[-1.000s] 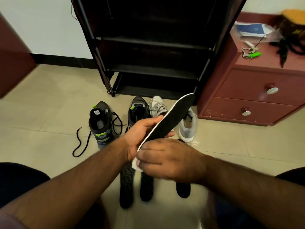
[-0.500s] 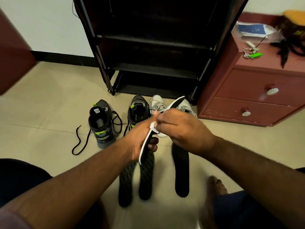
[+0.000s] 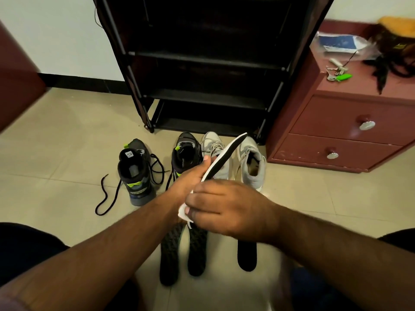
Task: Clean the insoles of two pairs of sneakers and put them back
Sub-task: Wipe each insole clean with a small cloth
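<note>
My left hand (image 3: 190,178) grips a black insole with a white edge (image 3: 226,154), tilted up toward the far right. My right hand (image 3: 226,207) holds a white cloth (image 3: 183,212) against the insole's near end. On the floor lie two patterned dark insoles (image 3: 170,250) (image 3: 197,248) and a plain black insole (image 3: 247,257). Behind them stand two black sneakers with green accents (image 3: 134,173) (image 3: 186,151) and two grey-white sneakers (image 3: 212,142) (image 3: 251,162).
A black shoe rack (image 3: 206,63) stands behind the sneakers. A maroon drawer unit (image 3: 345,122) with keys and clutter on top is at the right. Loose black laces (image 3: 107,194) trail on the tiled floor at the left. My knees frame the lower corners.
My right hand slid with the cloth from the insole's far end back down to its near end. The insole's tip shows again above the grey sneakers.
</note>
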`<state>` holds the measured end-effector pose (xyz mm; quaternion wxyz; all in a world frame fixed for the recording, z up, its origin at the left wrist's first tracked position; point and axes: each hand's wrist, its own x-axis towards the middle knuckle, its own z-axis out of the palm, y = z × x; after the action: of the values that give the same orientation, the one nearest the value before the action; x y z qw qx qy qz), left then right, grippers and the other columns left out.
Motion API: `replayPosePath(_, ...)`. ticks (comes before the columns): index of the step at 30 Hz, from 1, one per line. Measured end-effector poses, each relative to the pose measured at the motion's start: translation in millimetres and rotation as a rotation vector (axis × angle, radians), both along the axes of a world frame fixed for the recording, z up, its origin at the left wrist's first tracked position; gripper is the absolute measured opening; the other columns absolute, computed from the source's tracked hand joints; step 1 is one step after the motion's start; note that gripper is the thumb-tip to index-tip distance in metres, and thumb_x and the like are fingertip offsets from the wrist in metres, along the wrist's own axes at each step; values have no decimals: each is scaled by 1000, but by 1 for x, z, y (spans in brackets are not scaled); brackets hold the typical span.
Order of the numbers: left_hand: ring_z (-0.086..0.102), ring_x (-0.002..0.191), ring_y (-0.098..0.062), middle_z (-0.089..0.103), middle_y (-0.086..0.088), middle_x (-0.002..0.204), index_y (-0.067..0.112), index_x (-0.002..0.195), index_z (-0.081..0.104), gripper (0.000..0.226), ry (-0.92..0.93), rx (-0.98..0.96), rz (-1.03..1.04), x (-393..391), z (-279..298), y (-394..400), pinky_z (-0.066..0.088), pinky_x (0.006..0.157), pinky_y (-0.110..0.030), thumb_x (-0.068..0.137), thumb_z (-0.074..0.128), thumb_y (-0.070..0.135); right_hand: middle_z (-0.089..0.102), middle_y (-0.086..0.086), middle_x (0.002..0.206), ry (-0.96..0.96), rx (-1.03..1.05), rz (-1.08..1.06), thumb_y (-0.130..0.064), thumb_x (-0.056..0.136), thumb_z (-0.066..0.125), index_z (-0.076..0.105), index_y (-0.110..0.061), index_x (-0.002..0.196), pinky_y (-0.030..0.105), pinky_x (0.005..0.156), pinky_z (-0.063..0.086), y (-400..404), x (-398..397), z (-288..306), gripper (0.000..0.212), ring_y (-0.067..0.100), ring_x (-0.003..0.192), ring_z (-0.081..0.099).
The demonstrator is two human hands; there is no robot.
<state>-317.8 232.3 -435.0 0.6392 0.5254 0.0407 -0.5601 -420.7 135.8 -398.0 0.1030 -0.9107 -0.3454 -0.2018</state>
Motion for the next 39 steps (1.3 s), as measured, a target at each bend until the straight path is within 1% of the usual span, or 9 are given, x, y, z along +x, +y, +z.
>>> replayPosePath(3, 51, 41, -11, 56, -1, 54, 5, 85, 64, 38, 217, -68, 76, -3, 7, -1, 42, 36, -19, 74, 78, 39, 68, 19, 95, -2, -11, -62, 4, 82, 67, 69, 4, 93, 37, 81, 52, -21, 9, 0, 11, 30, 89, 63)
replayPosePath(7, 32, 49, -8, 48, 3, 64, 17, 82, 60, 48, 36, 16, 29, -3, -5, -3, 27, 41, -16, 84, 58, 65, 68, 18, 94, -65, -19, -282, 2, 84, 57, 69, 3, 91, 40, 71, 55, -51, 21, 5, 15, 31, 84, 64)
replayPosePath(12, 62, 55, -19, 62, -9, 62, -1, 87, 67, 50, 400, -309, -89, -3, 16, 2, 53, 54, -27, 92, 53, 47, 66, 18, 95, 40, -37, -67, 2, 86, 60, 69, 2, 90, 41, 72, 53, -12, 3, -3, 9, 30, 85, 62)
replayPosePath(16, 37, 53, -8, 49, 4, 65, 19, 84, 66, 46, -40, -48, 60, 3, -3, -1, 33, 44, -19, 81, 62, 65, 67, 16, 94, -46, 80, -339, 2, 84, 55, 70, 2, 92, 39, 68, 53, -41, 17, 7, 17, 29, 84, 61)
replayPosePath(22, 58, 56, -10, 56, 3, 64, 10, 101, 70, 42, 18, -210, 178, -3, -8, -3, 51, 52, -23, 93, 55, 48, 67, 16, 93, -39, -38, -136, -1, 85, 65, 69, 2, 94, 34, 76, 50, -5, 5, 3, 10, 25, 87, 57)
replayPosePath(25, 44, 49, -9, 49, 3, 71, 17, 90, 68, 39, -81, -72, 134, -10, -3, -6, 37, 43, -22, 94, 54, 53, 67, 17, 93, -46, -9, -314, 2, 84, 58, 70, 1, 93, 36, 73, 52, -37, 23, 2, 14, 27, 84, 58)
replayPosePath(28, 35, 49, -8, 44, 2, 77, 19, 103, 62, 49, -144, 0, 133, -13, -5, -4, 26, 45, -20, 82, 62, 63, 66, 16, 91, -61, 19, -469, 3, 83, 58, 70, 0, 92, 40, 67, 54, -49, 28, 4, 15, 29, 81, 60)
replayPosePath(33, 59, 53, -13, 58, -4, 61, 6, 80, 66, 52, 160, -197, 159, -11, 6, 0, 50, 50, -23, 88, 52, 55, 67, 17, 92, 20, 0, -187, -2, 87, 57, 70, 2, 93, 35, 76, 51, -5, 3, -3, 14, 26, 86, 59)
replayPosePath(39, 32, 49, -9, 45, 1, 74, 16, 98, 59, 43, -210, 35, 133, -16, 0, -5, 24, 41, -19, 92, 52, 59, 66, 14, 89, 9, 147, -509, -7, 85, 47, 71, -1, 93, 40, 62, 54, -47, 23, 7, 26, 28, 79, 61)
